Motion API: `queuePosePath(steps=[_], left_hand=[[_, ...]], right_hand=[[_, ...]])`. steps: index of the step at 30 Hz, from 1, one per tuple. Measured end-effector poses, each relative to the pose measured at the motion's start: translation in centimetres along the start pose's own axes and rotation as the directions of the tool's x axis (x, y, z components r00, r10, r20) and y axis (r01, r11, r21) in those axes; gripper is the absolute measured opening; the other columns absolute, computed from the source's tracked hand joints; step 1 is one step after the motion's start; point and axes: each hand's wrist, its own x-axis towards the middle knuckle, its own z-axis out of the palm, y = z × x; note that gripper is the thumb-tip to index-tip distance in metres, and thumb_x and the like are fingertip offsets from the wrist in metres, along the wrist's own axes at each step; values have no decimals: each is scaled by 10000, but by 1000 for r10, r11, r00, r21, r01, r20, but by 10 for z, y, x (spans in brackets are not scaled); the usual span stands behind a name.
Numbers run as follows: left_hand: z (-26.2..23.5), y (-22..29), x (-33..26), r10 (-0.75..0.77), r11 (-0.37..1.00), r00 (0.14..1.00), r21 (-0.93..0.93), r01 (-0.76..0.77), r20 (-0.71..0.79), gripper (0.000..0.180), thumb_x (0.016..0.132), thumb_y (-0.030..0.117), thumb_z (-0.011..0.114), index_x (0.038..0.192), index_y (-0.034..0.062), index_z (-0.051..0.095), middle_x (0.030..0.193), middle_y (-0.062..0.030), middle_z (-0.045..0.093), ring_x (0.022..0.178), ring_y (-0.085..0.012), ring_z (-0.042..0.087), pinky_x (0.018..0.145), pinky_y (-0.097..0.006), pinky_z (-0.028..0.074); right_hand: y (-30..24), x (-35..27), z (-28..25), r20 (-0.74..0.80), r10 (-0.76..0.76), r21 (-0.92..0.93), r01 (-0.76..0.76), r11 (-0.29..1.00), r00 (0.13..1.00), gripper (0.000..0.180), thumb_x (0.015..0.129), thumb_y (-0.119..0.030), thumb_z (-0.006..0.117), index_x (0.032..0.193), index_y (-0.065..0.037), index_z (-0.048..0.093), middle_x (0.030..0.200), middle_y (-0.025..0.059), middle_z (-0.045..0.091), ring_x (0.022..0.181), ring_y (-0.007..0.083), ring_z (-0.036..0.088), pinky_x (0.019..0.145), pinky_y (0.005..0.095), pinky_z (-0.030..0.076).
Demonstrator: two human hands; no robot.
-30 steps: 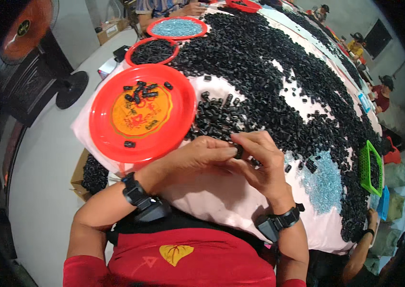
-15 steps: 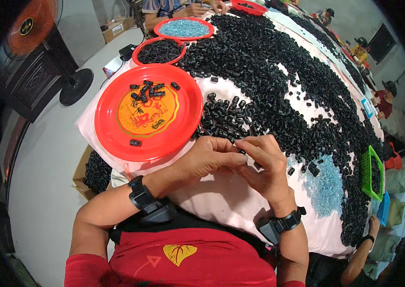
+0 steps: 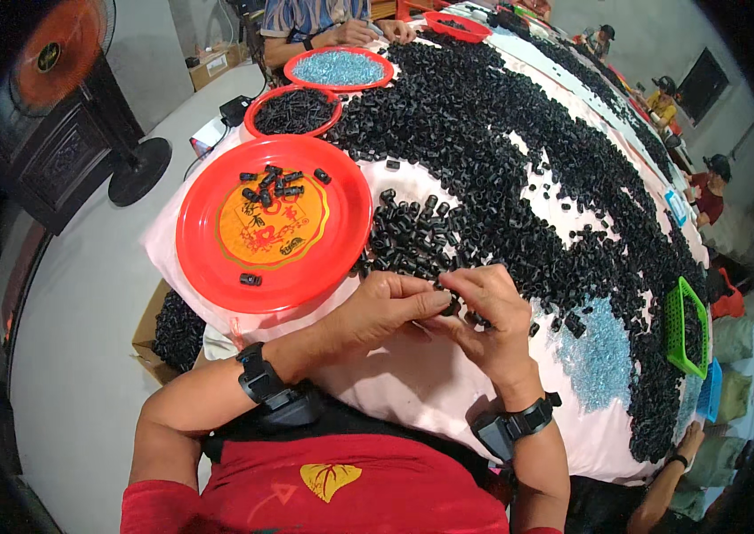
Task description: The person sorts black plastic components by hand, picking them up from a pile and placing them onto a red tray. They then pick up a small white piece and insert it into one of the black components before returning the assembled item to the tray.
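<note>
My left hand [image 3: 388, 304] and my right hand [image 3: 494, 313] meet over the near edge of the cloth-covered table. Between their fingertips is a small black plastic part [image 3: 451, 308], pinched from both sides and partly covered by the fingers. Another black piece shows by the right hand's fingers; whether that hand holds it is unclear. Just beyond the hands lies a loose heap of black barrel-shaped parts [image 3: 408, 233]. To the left, a round red plate [image 3: 202, 276] carries a small cluster of similar black barrels [image 3: 272, 185] and one lying apart.
Black pieces [image 3: 475, 116] cover much of the table. Shiny bluish bits lie in a pile [image 3: 598, 351] and in a red tray [image 3: 341, 68]. A red bowl [image 3: 292, 113] holds black parts; a green basket [image 3: 681, 334] stands right. Co-workers sit around. A fan [image 3: 137, 165] stands left.
The view has shifted slightly, so the plate and table sit a little lower. Both hands stay together, with small finger movements around the black part.
</note>
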Motion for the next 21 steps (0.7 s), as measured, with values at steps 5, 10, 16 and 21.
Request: queuePosePath(steps=[5,10,16,21], left_hand=[[-1,-6,1,-17,1000,998,25,19,-60,281,1049,325,631,1124,74,731,973,5,744,841,-47,673,739,-207,534],[-1,-9,4,29,985,997,-168,-41,-72,270,1073,281,589,1115,55,730,980,-10,734,843,-52,672,713,-217,536],[4,5,0,61,997,998,53,-59,-30,288,1037,292,651,979,29,755,860,4,710,746,-41,617,645,-210,491],[-1,7,-6,95,995,989,54,-89,-110,259,1022,298,672,1066,52,738,931,11,725,831,-31,639,707,-202,510]], right_hand=[[-3,-2,1,37,33,4,-33,999,999,439,707,-62,896,1118,-35,745,1034,112,727,908,278,667,776,357,540],[2,-3,2,14,58,-30,-57,998,998,389,722,-68,885,1085,-30,751,1004,105,738,891,277,674,770,355,540],[0,1,2,55,88,28,-90,996,995,388,723,-17,843,1097,-21,741,1018,120,732,893,289,669,782,374,542],[-6,-1,8,57,160,50,-163,985,985,576,757,-49,850,1303,-35,666,1223,171,675,943,260,663,712,328,556]])
